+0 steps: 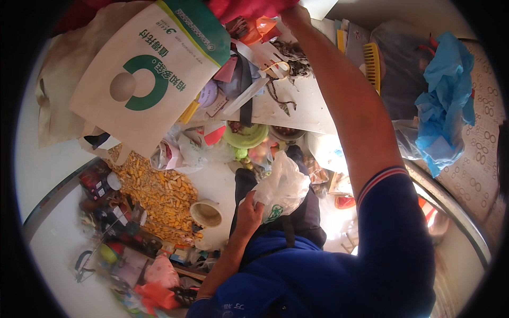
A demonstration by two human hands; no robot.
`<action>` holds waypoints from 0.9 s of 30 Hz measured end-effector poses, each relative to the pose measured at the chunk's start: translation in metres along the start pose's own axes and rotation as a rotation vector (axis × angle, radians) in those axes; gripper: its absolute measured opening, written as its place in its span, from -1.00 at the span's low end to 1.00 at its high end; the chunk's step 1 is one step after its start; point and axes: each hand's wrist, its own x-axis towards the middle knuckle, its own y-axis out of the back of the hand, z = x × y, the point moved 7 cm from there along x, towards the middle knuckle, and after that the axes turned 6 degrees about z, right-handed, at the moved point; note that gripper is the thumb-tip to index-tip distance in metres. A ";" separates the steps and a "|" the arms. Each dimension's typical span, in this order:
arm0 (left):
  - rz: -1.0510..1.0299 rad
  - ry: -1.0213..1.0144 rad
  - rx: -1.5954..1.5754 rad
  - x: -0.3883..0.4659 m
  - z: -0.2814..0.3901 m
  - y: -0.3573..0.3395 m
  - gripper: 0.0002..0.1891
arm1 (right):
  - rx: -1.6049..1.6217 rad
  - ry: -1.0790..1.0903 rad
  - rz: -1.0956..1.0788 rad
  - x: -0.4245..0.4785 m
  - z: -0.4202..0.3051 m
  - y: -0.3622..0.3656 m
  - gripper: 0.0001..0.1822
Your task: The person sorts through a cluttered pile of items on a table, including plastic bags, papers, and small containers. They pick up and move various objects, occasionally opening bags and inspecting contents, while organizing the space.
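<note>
My left hand (252, 210) is closed on the gathered edge of a thin white plastic bag (284, 185) with green printing, held in front of my legs. My right arm stretches up to the far edge of the view. There my right hand (295, 18) meets a bright red cloth or bag (250, 7); its fingers are hidden, so I cannot tell whether it grips. Below that hand lie an orange plastic wrapper (262, 30) and a dark patterned bundle with cords (292, 57) on a white surface (306, 103).
A large printed tote bag (155, 75) hangs at upper left. Corn cobs (163, 194) cover the floor beside a pale bucket (206, 213). A green basin (246, 136) stands beneath the white surface's edge. At right are a yellow comb (372, 65) and blue crumpled plastic (443, 103).
</note>
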 end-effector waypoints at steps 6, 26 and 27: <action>0.002 0.009 0.004 0.003 0.002 0.001 -0.65 | -0.013 -0.240 -0.095 -0.015 -0.004 -0.004 -0.50; -0.022 0.039 0.010 0.008 0.010 0.007 -0.63 | 0.150 -0.240 -0.132 -0.047 -0.005 0.020 -0.48; -0.033 0.031 0.020 0.010 0.014 0.007 -0.63 | 0.143 -0.175 -0.108 -0.039 -0.007 0.026 -0.46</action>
